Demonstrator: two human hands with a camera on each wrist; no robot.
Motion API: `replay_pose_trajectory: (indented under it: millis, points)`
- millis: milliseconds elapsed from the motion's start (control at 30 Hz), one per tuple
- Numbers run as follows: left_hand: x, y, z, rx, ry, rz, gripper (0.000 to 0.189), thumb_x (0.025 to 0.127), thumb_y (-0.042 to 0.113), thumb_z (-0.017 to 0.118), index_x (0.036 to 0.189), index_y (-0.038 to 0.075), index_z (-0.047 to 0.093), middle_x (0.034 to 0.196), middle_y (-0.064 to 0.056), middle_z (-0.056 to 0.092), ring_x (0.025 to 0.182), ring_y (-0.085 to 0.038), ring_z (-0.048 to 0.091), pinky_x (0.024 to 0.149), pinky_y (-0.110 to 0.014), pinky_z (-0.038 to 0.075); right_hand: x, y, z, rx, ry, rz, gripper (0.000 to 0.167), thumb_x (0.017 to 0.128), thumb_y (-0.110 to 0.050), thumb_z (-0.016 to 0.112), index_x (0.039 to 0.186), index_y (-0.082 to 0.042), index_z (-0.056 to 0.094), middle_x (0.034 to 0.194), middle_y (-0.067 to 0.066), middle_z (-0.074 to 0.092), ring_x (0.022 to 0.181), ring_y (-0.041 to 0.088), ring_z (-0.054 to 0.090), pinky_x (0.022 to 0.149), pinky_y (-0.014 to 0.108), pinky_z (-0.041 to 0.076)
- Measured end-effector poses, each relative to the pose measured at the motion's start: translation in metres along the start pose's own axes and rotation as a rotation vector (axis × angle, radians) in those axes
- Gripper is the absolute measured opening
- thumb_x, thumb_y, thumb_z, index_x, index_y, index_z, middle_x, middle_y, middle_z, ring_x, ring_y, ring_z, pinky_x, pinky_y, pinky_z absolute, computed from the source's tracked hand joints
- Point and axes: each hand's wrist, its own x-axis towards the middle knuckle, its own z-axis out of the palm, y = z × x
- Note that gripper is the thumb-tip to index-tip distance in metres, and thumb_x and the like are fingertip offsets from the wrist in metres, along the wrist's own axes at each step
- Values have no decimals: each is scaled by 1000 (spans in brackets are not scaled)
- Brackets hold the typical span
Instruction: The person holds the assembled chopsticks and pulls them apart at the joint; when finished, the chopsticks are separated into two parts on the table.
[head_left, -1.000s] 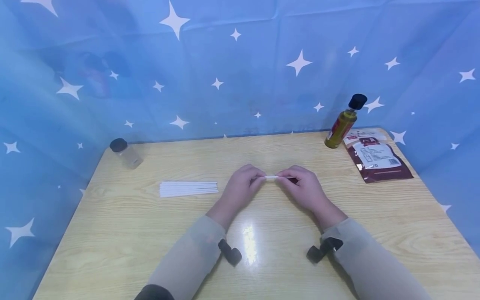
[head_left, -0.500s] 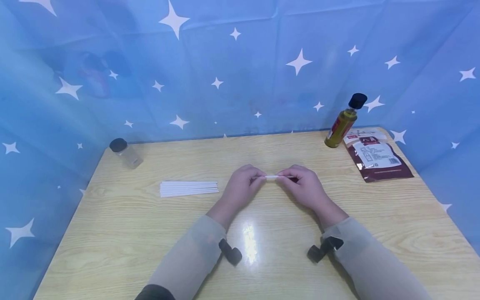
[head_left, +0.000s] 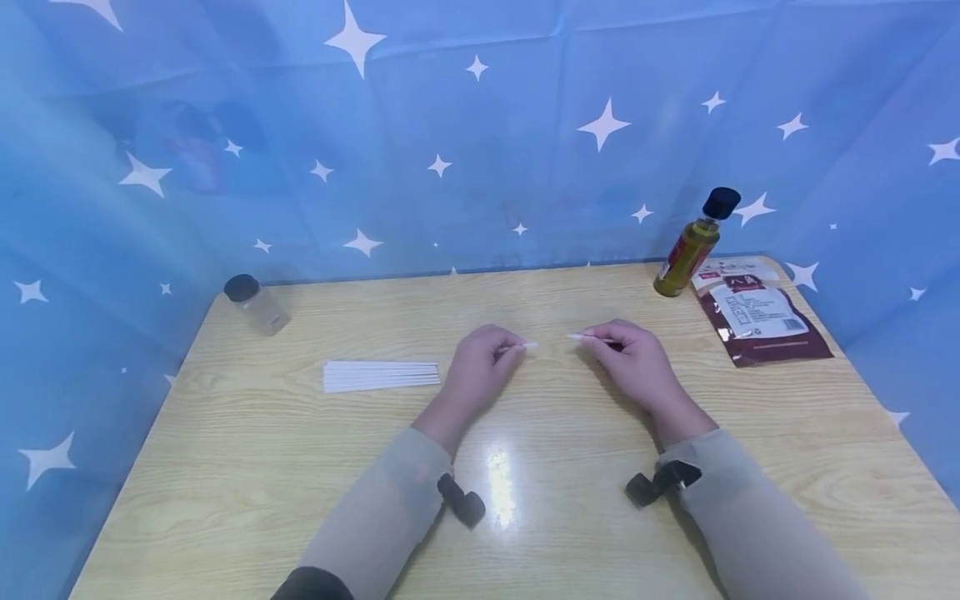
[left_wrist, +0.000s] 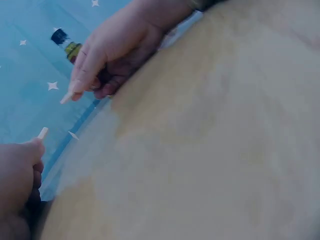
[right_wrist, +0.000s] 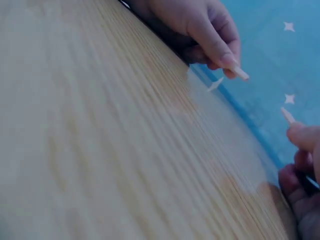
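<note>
Over the middle of the table, my left hand (head_left: 478, 364) pinches a short piece of thin white stick (head_left: 531, 345) between thumb and fingers. Its tip also shows in the left wrist view, where the left stick piece (left_wrist: 43, 133) pokes out past the thumb. To the right, my right hand (head_left: 636, 364) pinches another white stick piece (head_left: 575, 337), tip pointing left. A gap separates the two ends; in the right wrist view the right-hand piece (right_wrist: 287, 115) has an uneven end. Left of my left hand lies a row of similar white sticks (head_left: 381, 376).
A clear jar with a black lid (head_left: 257, 306) stands at the back left of the wooden table (head_left: 225, 467). At the back right are an oil bottle (head_left: 687, 254) and a dark red and white packet (head_left: 757, 314). Behind hangs a blue star-patterned cloth (head_left: 510, 150).
The single white stick held between both hands is now in two pieces. My right hand has moved to the right with its piece; my left hand has shifted only slightly.
</note>
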Motion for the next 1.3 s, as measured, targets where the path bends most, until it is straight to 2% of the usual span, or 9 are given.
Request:
replay_pose_trajectory:
  millis: [100,333,533,700,800,900,1033,1167,1300]
  points:
    - [1,-1,1,15,-13,18,8,104,19,72,105,15,78,98,6,68,86,-10,62,78,-24,57,0,2,-5,15,2,25,27,105,-37,71,113,-13,82,107,4,74,98,20,63,85,30,49]
    - [1,-1,1,44,-9,48,11,105,20,71,110,13,78,103,5,68,89,-10,62,81,-24,57,1,4,-3,-4,28,-21,21,102,-32,76,110,-14,83,103,2,74,93,19,63,80,26,49]
    - [2,0,1,173,4,75,18,109,22,64,119,12,76,111,3,65,98,-12,63,90,-27,56,1,4,1,-12,69,-70,13,101,-21,78,108,-10,81,102,5,74,88,17,65,75,20,50]
    - [4,-1,1,259,42,130,16,108,20,65,116,10,76,109,0,63,102,-16,62,95,-29,54,2,4,3,-34,110,-118,8,99,-16,79,105,-11,79,101,4,74,86,14,66,74,17,51]
    - [5,-3,2,300,79,151,13,106,18,68,112,10,76,107,-1,65,102,-19,62,99,-36,52,3,4,3,-70,135,-183,6,97,-13,81,103,-11,81,99,4,71,86,15,65,74,17,50]
    - [6,-6,3,324,97,127,11,105,19,69,110,12,77,105,1,65,101,-19,61,101,-40,48,5,6,4,-114,164,-245,5,95,-9,83,100,-10,82,98,3,69,90,17,60,76,22,47]
    - [8,-5,5,327,95,80,11,105,20,69,109,15,78,103,3,63,98,-17,59,99,-41,47,8,8,3,-145,194,-308,7,91,-5,85,97,-7,82,98,7,70,97,26,54,82,37,40]
    - [9,-5,5,336,94,59,9,104,19,71,108,16,78,102,4,62,96,-17,57,97,-39,46,10,7,3,-167,168,-313,7,91,-4,85,97,-6,82,100,12,68,103,35,52,91,50,36]
    - [9,-5,5,369,80,31,8,103,19,73,109,18,79,103,7,63,100,-16,55,100,-41,43,10,8,5,-198,129,-277,6,92,-4,84,97,-6,81,104,14,66,108,39,50,97,55,33]
